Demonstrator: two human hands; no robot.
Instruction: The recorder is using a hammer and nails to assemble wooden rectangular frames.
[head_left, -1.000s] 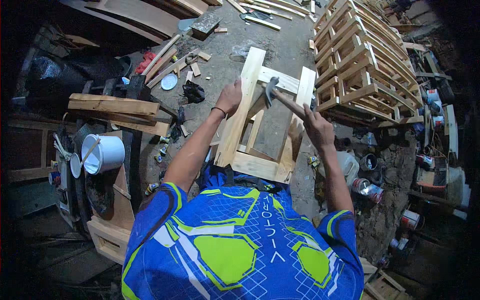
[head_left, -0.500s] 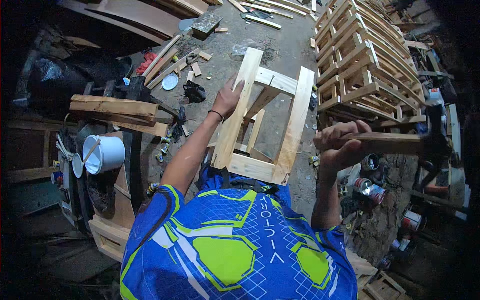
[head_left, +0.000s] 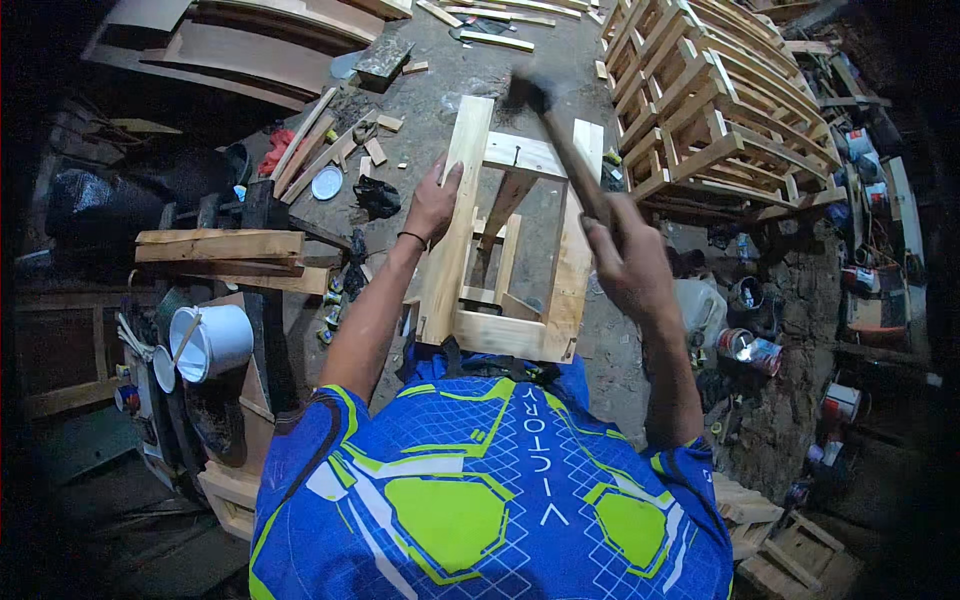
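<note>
The right hand (head_left: 632,262) has its fingers wrapped round a hammer (head_left: 575,160) (head blurred). The left hand (head_left: 432,205) holds a wooden frame (head_left: 455,240) by its left rail, just beyond the blue shirt (head_left: 550,460).

Floor (head_left: 425,112) grey, littered. Left of left grip (head_left: 433,205): crumpled black bag (head_left: 376,198), then pale round disc (head_left: 327,183). Beyond, same side: wood offcut (head_left: 375,152). Well ahead: wooden strip (head_left: 497,41). Right of right grip (head_left: 632,262): translucent jug (head_left: 700,305), can (head_left: 735,343). Ahead-right: stacked wooden frames (head_left: 720,150).
</note>
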